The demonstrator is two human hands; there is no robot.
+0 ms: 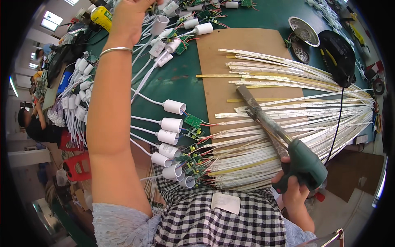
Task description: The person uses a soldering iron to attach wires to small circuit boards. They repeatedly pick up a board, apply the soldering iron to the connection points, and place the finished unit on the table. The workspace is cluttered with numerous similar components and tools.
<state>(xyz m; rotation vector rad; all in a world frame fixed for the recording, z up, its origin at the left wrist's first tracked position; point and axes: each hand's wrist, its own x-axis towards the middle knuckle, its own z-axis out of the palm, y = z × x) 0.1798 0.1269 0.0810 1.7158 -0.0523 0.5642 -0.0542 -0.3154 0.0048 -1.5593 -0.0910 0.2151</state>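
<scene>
In my right hand (293, 192) is a green pistol-shaped soldering gun (307, 165), its fingers wrapped round the grip. The long metal barrel points up and left over a fan of thin white and yellow LED strips (288, 142). My left arm reaches to the far side, and my left hand (128, 18) is cut by the top edge, fingers closed near a pile of white caps and cables. What it holds cannot be made out. Between my arms lie several white cylindrical caps (174, 107) with cables and small green circuit boards (193, 121), wired to strips.
Brown cardboard (214, 88) lies under the strips on the green table (255, 18). A metal dish (303, 31) and a black object (337, 57) with a cord stand at the far right. A yellow bottle (101, 17) is far left. A person (35, 123) works at left, near red stools (77, 166).
</scene>
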